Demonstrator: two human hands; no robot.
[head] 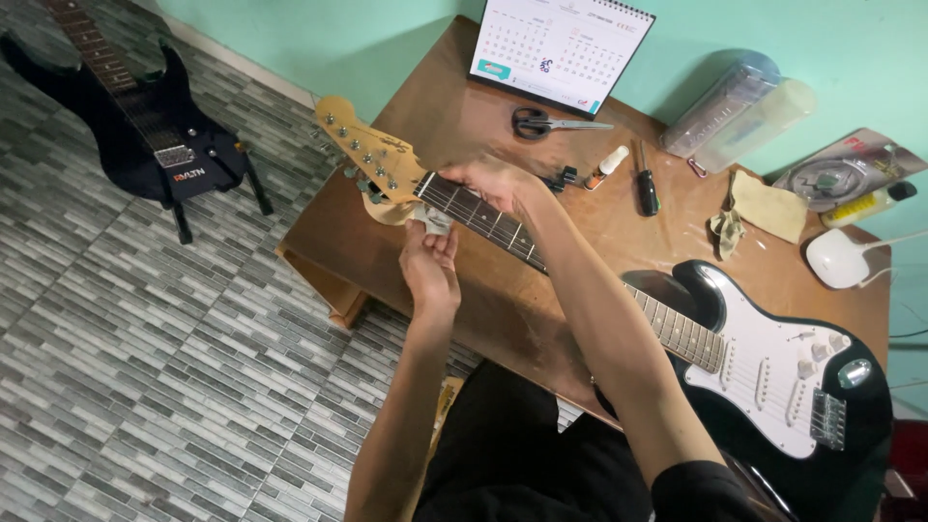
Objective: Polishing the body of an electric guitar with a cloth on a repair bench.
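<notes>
A black electric guitar with a white pickguard lies across the brown table. Its pale wooden headstock juts past the table's left edge. My right hand reaches over the neck near the nut, fingers curled on the first frets. Just below the neck, my left hand pinches a small whitish cloth against the neck's near edge beside the nut.
On the table behind the neck are black scissors, a small white bottle, a screwdriver, a desk calendar, a yellow rag and a white rounded device. A second black guitar stands on the tiled floor.
</notes>
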